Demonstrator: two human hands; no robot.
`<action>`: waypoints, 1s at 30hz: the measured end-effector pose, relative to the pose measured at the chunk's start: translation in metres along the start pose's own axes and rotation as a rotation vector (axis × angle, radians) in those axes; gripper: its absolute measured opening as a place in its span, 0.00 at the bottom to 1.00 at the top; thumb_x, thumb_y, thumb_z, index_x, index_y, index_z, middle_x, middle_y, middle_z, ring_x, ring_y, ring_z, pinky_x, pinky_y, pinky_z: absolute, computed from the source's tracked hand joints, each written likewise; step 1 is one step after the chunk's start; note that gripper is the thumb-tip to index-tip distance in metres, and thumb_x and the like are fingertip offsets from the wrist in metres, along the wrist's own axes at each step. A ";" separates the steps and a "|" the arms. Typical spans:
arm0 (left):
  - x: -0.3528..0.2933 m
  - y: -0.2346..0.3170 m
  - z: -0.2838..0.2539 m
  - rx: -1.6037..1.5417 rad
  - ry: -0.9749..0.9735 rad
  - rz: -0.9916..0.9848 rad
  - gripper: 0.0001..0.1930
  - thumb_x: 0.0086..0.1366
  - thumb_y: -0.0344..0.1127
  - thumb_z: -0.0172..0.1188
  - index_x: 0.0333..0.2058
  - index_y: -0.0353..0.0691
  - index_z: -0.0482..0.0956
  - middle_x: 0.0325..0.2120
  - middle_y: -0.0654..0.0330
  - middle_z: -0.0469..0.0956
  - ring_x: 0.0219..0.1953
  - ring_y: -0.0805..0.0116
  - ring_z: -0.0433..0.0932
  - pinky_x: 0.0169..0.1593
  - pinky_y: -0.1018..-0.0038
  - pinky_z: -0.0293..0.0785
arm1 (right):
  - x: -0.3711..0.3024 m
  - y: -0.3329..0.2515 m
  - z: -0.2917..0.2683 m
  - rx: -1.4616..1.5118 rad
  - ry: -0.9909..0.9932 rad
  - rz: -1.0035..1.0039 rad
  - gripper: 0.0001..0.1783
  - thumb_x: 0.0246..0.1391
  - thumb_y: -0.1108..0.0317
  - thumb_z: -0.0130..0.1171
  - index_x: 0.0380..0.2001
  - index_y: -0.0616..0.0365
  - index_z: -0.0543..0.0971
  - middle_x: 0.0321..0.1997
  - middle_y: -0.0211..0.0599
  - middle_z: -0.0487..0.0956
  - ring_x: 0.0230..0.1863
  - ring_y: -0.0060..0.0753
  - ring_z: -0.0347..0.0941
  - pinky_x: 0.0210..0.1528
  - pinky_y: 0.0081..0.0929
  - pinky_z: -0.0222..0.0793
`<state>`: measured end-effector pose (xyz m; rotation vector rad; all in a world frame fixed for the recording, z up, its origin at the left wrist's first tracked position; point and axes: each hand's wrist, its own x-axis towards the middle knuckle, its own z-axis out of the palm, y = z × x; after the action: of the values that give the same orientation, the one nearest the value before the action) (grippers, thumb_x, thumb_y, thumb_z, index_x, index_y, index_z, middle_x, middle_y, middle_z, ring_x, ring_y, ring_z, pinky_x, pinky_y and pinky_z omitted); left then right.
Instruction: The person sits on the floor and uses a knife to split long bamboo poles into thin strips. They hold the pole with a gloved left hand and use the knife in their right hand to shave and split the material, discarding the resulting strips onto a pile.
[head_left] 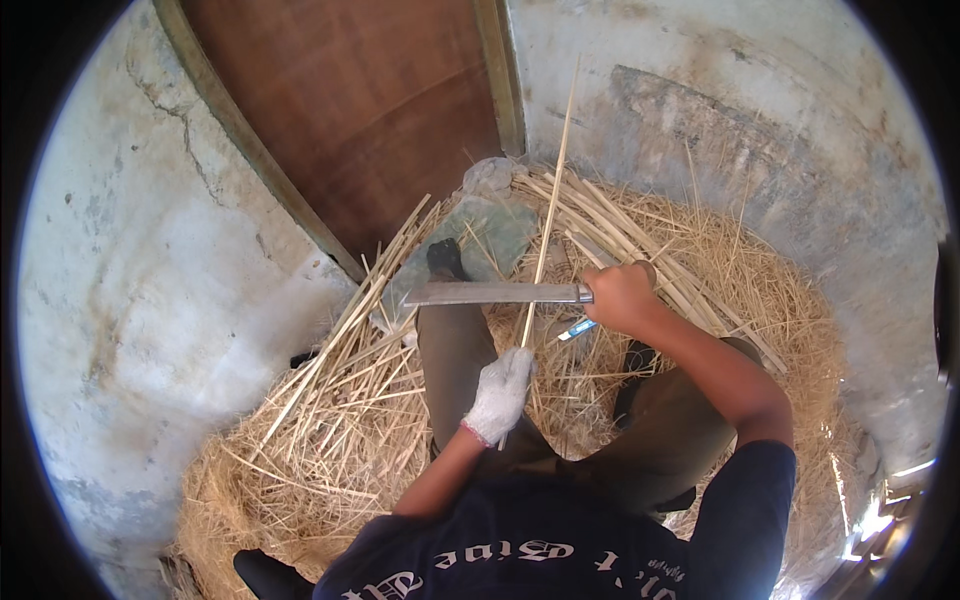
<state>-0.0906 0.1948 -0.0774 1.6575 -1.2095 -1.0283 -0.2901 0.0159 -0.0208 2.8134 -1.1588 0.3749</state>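
My left hand (pixel 499 395), in a white knitted glove, is closed around the lower part of a long, thin bamboo strip (pixel 556 190). The strip points up and away from me, tapering to a fine tip near the wall. My bare right hand (pixel 622 298) grips the handle of a machete (pixel 470 293). Its long, straight blade lies level across my view, pointing left, and crosses the strip just beyond the glove. Whether blade and strip touch, I cannot tell. Just below my right fist shows a light-blue box cutter (pixel 577 329); what it rests on is unclear.
Split bamboo strips (pixel 335 365) lie piled at the left, with another bundle (pixel 625 225) at the far right. Pale shavings (pixel 780 300) cover the floor around my legs. Stones (pixel 490 177) sit before a brown door (pixel 350 100). Stained plaster walls (pixel 150 330) stand on both sides.
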 end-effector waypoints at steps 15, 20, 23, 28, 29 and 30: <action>0.004 -0.014 0.001 -0.198 0.035 -0.023 0.21 0.77 0.50 0.48 0.32 0.39 0.75 0.19 0.64 0.69 0.21 0.75 0.70 0.27 0.71 0.69 | -0.001 -0.008 0.001 -0.103 -0.081 0.061 0.13 0.44 0.61 0.68 0.34 0.55 0.82 0.22 0.39 0.83 0.23 0.43 0.82 0.28 0.44 0.77; 0.000 -0.002 -0.002 -0.368 -0.024 -0.109 0.20 0.78 0.50 0.49 0.32 0.41 0.75 0.19 0.68 0.68 0.19 0.79 0.67 0.23 0.76 0.65 | 0.012 0.044 0.006 -0.011 -0.013 0.376 0.15 0.46 0.56 0.70 0.36 0.51 0.83 0.24 0.37 0.84 0.25 0.39 0.83 0.31 0.45 0.77; -0.002 -0.011 -0.008 -0.368 0.002 -0.131 0.20 0.78 0.51 0.49 0.32 0.42 0.74 0.19 0.69 0.67 0.19 0.81 0.66 0.22 0.77 0.64 | 0.002 -0.007 -0.021 -0.002 -0.148 0.156 0.12 0.50 0.61 0.64 0.37 0.52 0.85 0.25 0.42 0.84 0.27 0.43 0.84 0.33 0.46 0.79; 0.000 -0.007 0.000 -0.285 0.010 -0.080 0.21 0.78 0.51 0.50 0.32 0.40 0.75 0.18 0.67 0.68 0.19 0.77 0.68 0.24 0.74 0.66 | 0.010 0.015 -0.017 -0.014 -0.150 0.310 0.14 0.48 0.61 0.64 0.38 0.52 0.86 0.27 0.41 0.85 0.29 0.44 0.85 0.33 0.45 0.80; 0.000 -0.008 0.002 -0.257 0.008 -0.059 0.21 0.78 0.51 0.49 0.33 0.40 0.75 0.18 0.65 0.68 0.19 0.75 0.69 0.24 0.72 0.67 | 0.013 0.026 -0.016 0.039 -0.104 0.377 0.14 0.47 0.61 0.65 0.38 0.51 0.86 0.28 0.40 0.85 0.29 0.43 0.85 0.33 0.44 0.80; 0.001 -0.012 0.001 -0.171 0.036 -0.009 0.22 0.78 0.51 0.48 0.33 0.39 0.75 0.18 0.62 0.69 0.19 0.72 0.70 0.26 0.69 0.68 | 0.017 0.029 -0.022 0.090 -0.046 0.444 0.15 0.46 0.60 0.66 0.37 0.51 0.86 0.28 0.39 0.85 0.30 0.42 0.85 0.33 0.43 0.80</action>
<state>-0.0876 0.1960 -0.0888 1.5437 -1.0607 -1.0722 -0.3036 -0.0129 0.0043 2.6256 -1.8216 0.3976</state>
